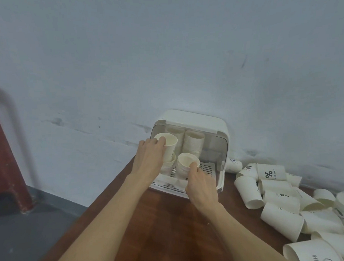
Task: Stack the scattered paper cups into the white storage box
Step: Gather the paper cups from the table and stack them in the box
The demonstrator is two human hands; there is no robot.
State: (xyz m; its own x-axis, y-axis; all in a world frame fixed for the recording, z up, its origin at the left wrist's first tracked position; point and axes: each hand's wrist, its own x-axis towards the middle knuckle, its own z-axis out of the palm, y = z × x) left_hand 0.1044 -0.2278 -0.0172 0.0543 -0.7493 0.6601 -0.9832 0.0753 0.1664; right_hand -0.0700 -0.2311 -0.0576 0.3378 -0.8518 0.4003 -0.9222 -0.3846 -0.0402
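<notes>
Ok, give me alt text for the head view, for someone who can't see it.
Both hands reach into the open white storage box on a brown table: the left hand holds a paper cup over a front stack, the right hand pinches the rim of a neighbouring stack. Loose cups lie scattered to the right.

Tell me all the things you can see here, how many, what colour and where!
storage box: one, white, open at the front, on the table against the wall.
stacks of cups in the box: at least four, white; two at the back, two at the front.
scattered paper cups: too many to count, white with dark print, lying on the table right of the box.
table: one, dark brown wood.
wall: pale grey, scuffed.
red post: one, far left, on the grey floor.
left hand: grips the top cup of the front left stack.
right hand: grips the front right stack.
</notes>
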